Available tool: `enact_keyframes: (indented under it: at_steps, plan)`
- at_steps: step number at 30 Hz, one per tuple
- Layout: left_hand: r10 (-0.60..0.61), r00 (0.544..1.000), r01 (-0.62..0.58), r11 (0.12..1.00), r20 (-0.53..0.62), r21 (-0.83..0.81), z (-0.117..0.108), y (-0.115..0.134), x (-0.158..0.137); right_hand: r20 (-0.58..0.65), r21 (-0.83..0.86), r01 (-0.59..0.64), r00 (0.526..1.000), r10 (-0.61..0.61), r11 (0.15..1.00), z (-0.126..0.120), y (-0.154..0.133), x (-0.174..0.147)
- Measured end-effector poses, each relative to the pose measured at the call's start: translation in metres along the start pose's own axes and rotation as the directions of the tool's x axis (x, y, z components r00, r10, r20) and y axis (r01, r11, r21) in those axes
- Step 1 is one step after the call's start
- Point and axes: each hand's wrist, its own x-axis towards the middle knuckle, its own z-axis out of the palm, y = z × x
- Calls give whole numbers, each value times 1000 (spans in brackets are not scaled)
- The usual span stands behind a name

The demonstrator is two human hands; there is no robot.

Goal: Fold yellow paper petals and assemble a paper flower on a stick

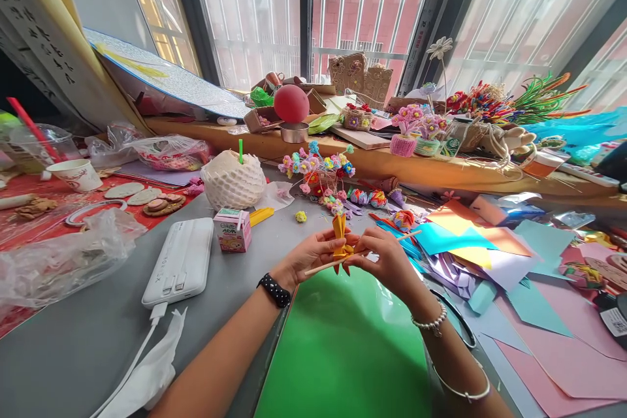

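Between my two hands is a folded yellow paper piece (339, 227), held upright above a green board (353, 346). My left hand (318, 251) pinches it from the left side. Closed round a thin wooden stick (321, 269), my right hand (385, 255) works against the lower part of the paper. The stick runs slantwise below the left fingers and out past the right hand. Where exactly stick and paper touch is hidden by the fingers.
A pink drink carton (233, 230), a netted white coconut (233, 178) and a white power bank (179, 261) stand or lie left. Coloured paper sheets (548, 339) pile up right. Small paper flowers (318, 170) sit behind my hands, below a cluttered wooden ledge (353, 155).
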Motion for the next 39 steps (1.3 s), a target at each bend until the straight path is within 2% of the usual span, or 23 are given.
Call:
enact_keyframes:
  at_steps: [14,23,29,35,39]
  plan:
    - [-23,999,22,999,-30,-43,4,2,-3,-49,-36,11,999,-12,999,3,2,-1]
    - [18,998,-22,998,-57,-64,1,0,2,-109,-58,4,994,-10,998,4,0,0]
    - [68,993,-72,997,-101,-31,0,2,3,-214,49,-24,976,33,999,-1,-2,-1]
    - [58,998,-58,998,-19,13,4,-1,2,-144,235,35,990,-1,971,3,-7,0]
    - [31,999,-30,999,-25,29,7,-3,1,-117,320,39,993,-1,947,8,-6,0]
